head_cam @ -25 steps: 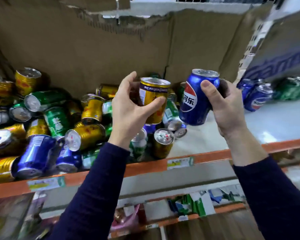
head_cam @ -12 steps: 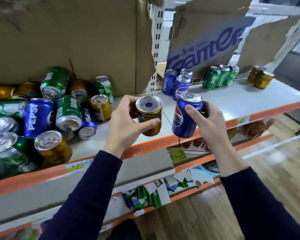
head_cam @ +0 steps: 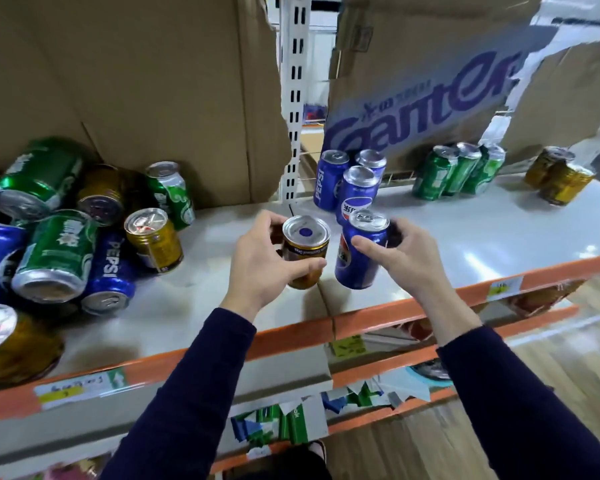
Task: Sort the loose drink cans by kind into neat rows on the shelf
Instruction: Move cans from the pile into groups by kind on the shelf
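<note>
My left hand (head_cam: 257, 268) grips a short gold can (head_cam: 305, 251), held above the grey shelf (head_cam: 482, 233) near its middle. My right hand (head_cam: 409, 261) grips a blue Pepsi can (head_cam: 361, 254) just to the right of it. Behind them three blue Pepsi cans (head_cam: 355, 188) stand upright together. Further right stand three green cans (head_cam: 459, 169) in a row, then gold cans (head_cam: 560, 178) at the far right. At the left lies a loose pile of cans (head_cam: 66, 237), green, blue and gold, most on their sides.
Cardboard sheets (head_cam: 153, 81) line the back of the shelf, one printed with purple letters (head_cam: 423, 112). A white slotted upright post (head_cam: 295, 98) stands between them. The orange front rail (head_cam: 413, 306) carries price labels. A lower shelf and wooden floor (head_cam: 568, 348) show below.
My view has swung right from the pile to the sorted cans. Both hands, each still holding its can, have moved right and forward over the shelf toward the blue cans.
</note>
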The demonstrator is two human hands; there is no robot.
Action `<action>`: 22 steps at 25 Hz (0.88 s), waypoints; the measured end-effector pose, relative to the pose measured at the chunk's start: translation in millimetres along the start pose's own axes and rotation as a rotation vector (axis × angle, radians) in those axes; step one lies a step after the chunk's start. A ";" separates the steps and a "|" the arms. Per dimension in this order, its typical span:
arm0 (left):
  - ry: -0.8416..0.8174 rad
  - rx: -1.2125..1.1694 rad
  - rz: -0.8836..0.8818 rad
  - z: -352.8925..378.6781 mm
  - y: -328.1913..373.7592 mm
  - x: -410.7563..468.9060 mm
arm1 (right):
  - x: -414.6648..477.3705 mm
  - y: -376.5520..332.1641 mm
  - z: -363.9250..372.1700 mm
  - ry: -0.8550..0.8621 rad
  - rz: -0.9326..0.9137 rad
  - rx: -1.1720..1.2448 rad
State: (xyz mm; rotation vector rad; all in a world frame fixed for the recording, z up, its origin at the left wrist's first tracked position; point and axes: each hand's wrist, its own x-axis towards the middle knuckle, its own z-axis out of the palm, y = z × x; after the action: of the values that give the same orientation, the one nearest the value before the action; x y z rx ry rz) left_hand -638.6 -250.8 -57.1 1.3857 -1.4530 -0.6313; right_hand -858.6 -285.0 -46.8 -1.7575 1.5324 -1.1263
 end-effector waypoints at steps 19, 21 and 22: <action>0.252 0.084 -0.166 -1.2 -20.7 29.2 | 158.8 -49.3 88.7 -0.354 -0.164 -0.436; 0.249 0.071 -0.169 1.6 -21.1 30.7 | 159.9 -47.8 85.5 -0.367 -0.132 -0.420; 0.243 0.064 -0.169 3.4 -21.1 31.9 | 160.5 -47.2 81.0 -0.368 -0.132 -0.401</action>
State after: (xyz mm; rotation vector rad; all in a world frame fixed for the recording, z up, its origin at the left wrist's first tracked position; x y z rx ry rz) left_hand -627.9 -286.3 -67.4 1.5881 -1.1806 -0.5048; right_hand -764.6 -441.2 -10.2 -2.2104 1.4963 -0.5252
